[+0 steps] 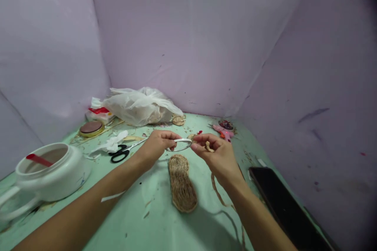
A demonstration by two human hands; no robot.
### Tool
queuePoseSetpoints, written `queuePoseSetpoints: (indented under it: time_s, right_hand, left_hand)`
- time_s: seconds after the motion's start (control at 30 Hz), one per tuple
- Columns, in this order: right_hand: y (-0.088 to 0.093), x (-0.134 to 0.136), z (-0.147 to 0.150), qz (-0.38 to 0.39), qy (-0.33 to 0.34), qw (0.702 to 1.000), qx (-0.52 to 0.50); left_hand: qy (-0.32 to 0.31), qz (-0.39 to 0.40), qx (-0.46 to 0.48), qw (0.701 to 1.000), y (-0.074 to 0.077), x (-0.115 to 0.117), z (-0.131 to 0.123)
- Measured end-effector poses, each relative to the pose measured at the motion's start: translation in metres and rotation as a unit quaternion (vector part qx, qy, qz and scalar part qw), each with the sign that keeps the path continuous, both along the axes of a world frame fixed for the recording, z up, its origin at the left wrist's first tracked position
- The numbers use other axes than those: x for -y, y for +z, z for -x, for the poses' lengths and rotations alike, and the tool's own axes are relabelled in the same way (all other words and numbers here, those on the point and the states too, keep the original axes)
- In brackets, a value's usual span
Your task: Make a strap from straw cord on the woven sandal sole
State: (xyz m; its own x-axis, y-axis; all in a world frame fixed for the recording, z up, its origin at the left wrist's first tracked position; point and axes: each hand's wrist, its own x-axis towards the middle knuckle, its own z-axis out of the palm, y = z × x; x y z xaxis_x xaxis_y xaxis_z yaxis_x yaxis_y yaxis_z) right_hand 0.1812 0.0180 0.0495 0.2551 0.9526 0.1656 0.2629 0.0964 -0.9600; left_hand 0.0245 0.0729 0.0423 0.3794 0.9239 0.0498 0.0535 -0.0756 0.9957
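Observation:
Between both hands, raised above the table, is a thin white ring-like band (183,140). My left hand (159,144) pinches its left side between thumb and fingers. On the other side, my right hand (216,153) grips the band's right end with thumb and forefinger. A tan fibre strip (209,147) pokes out between the right fingers, and a length of it (216,190) trails down beside the right wrist to the table. Below the hands lies a brown sole-shaped piece of coiled, braided fibre (182,184), flat on the green table.
Black-handled scissors (120,153) and crumpled white scraps (113,143) lie left. A white pot (55,178) holding a red stick stands at far left. Behind are a plastic bag (141,106) and a round tin (91,128). To the right are a pink glue gun (222,131) and a black phone (279,200).

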Motion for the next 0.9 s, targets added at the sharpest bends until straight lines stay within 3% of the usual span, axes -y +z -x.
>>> queuePoseSetpoints:
  time_s: [0.17, 0.27, 0.53, 0.9]
  right_hand:
    - [-0.018, -0.011, -0.006, -0.056, -0.009, 0.993, 0.100]
    - [-0.023, -0.011, -0.004, -0.077, -0.019, 0.991, 0.109]
    - [-0.028, -0.004, 0.008, -0.111, -0.024, 0.991, 0.064]
    - [-0.036, -0.006, 0.018, -0.122, -0.041, 0.986, -0.107]
  left_hand:
    - [-0.004, 0.004, 0.002, 1.000, 0.004, 0.012, -0.009]
    - [0.011, 0.006, 0.012, 1.000, 0.006, 0.015, -0.011]
    - [0.043, 0.001, 0.024, 0.999, 0.005, 0.018, -0.016]
    - [0.044, -0.055, 0.036, 0.997, -0.003, 0.019, -0.020]
